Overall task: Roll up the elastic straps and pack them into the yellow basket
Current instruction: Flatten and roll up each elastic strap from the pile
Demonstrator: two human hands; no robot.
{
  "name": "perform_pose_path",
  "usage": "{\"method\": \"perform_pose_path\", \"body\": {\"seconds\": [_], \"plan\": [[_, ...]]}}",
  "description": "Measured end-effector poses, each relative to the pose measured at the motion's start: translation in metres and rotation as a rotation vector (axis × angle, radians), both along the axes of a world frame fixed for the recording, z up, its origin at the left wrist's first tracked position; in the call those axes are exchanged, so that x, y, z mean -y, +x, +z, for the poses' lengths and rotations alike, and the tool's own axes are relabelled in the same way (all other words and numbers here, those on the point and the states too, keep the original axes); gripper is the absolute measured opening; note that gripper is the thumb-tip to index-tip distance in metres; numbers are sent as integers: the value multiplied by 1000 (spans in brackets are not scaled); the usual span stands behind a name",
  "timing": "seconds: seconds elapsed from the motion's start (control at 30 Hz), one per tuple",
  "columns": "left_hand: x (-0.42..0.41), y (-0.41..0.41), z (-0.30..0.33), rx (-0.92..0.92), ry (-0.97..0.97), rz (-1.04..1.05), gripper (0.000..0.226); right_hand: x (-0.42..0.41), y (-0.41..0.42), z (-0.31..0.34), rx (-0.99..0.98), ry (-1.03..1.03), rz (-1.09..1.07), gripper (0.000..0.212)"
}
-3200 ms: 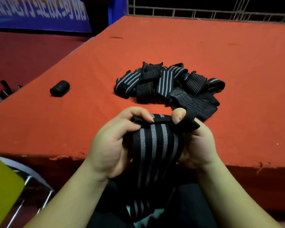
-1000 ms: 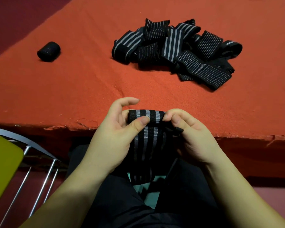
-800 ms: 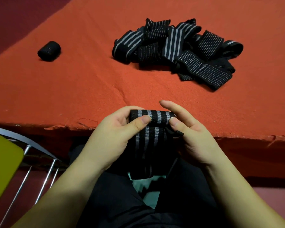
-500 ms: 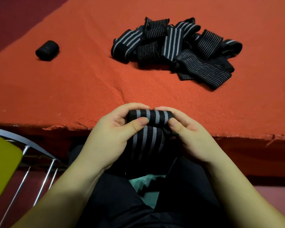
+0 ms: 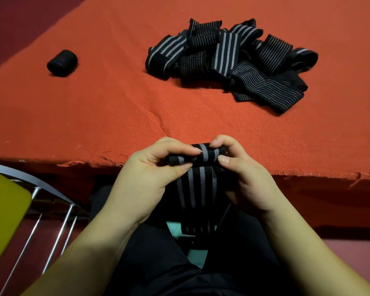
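A black elastic strap with grey stripes (image 5: pixel 198 189) hangs over my lap at the red table's near edge. Its top end is wound into a small roll. My left hand (image 5: pixel 150 180) pinches the roll's left end between thumb and fingers. My right hand (image 5: pixel 241 176) pinches the right end, fingertips curled over the top. A pile of several loose black striped straps (image 5: pixel 229 60) lies farther back on the table. One finished black roll (image 5: pixel 62 63) lies apart at the far left. A yellow surface (image 5: pixel 2 212) shows at the lower left edge; whether it is the basket I cannot tell.
The red felt-covered table (image 5: pixel 94 107) has a worn front edge just beyond my hands. A metal chair frame (image 5: pixel 51 212) stands at the lower left beside the yellow surface. My dark-trousered legs fill the bottom of the view.
The roll at the strap's top has grown thicker and the hanging tail shorter as both hands turned it. The view has tilted down since the earliest frame.
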State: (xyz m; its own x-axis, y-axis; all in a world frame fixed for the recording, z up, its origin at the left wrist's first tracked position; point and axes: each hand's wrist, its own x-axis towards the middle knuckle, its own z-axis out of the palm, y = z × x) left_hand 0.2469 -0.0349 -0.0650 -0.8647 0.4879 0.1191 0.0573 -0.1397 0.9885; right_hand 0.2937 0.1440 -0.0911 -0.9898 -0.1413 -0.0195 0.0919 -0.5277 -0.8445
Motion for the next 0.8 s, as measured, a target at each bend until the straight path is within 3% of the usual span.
{"method": "perform_pose_path", "body": {"seconds": [0.23,0.37,0.43,0.57,0.63,0.8], "plan": [[-2,11,-1,68,-54,16,33,11,-2,6,-21,166,-145,31],[0,10,-1,-72,-328,108,37,14,-1,12,-73,328,-170,44],[-1,8,-1,-99,-374,150,34,15,2,13,-60,329,-174,52],[-2,8,-3,-90,-330,148,14,19,-1,8,-69,263,-118,23],[-4,11,-2,-95,-302,145,11,19,-2,6,-55,184,-82,36],[-6,11,-5,-83,-304,163,9,13,-2,8,49,613,-123,50]]}}
